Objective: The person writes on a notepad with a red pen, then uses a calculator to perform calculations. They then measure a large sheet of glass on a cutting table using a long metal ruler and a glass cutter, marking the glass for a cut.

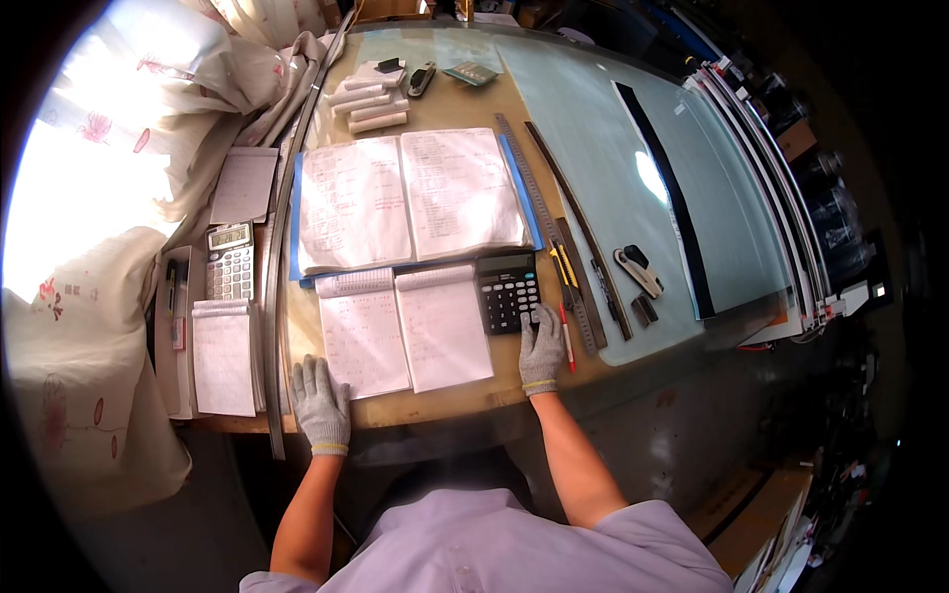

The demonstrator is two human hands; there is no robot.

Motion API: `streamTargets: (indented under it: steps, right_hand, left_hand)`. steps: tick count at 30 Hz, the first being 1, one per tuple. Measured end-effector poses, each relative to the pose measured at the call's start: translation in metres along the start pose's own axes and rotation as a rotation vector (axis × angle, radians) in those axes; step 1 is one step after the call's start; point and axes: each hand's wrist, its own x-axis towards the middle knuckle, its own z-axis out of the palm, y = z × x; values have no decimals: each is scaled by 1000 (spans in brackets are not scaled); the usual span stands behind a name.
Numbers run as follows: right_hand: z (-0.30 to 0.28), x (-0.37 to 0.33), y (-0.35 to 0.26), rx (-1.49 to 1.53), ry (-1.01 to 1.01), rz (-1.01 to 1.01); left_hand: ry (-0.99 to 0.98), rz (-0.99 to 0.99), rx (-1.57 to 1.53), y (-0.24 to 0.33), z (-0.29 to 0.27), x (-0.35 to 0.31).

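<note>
Both my hands wear grey knit gloves. My left hand (320,403) lies flat at the table's near edge, fingers stretched out, beside the lower left corner of a writing pad (364,341). My right hand (541,348) rests with fingers extended at the lower edge of a black calculator (509,294), the fingertips by its bottom keys. A red pen (566,338) lies just right of that hand. Between the hands is a second pad (444,331) with writing on it. Behind the pads, an open book of handwritten pages (410,198) lies on a blue folder (296,232).
Right of the calculator lie a yellow utility knife (563,267), a steel ruler (524,173), dark strips (578,232) and a stapler (639,269). At left are a silver calculator (230,261), a notepad (225,358) and a curtain (89,376). Paper rolls (371,104) sit at the back.
</note>
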Motion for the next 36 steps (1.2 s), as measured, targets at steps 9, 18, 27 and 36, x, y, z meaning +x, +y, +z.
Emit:
streamTargets:
  steps: [9,18,27,36]
  right_hand:
    - [1,0,1,11,1,1]
    - [1,17,-1,23,-83,-87]
    - [21,43,10,-60,-167,-233]
    - [19,42,7,-38,-146,-219]
  left_hand:
    - [-3,-7,14,0,0,-1]
    - [-13,-14,40,4,-4,0]
    - [-26,-16,-3,6,-6,2]
    - [0,-2,18,2,-2,1]
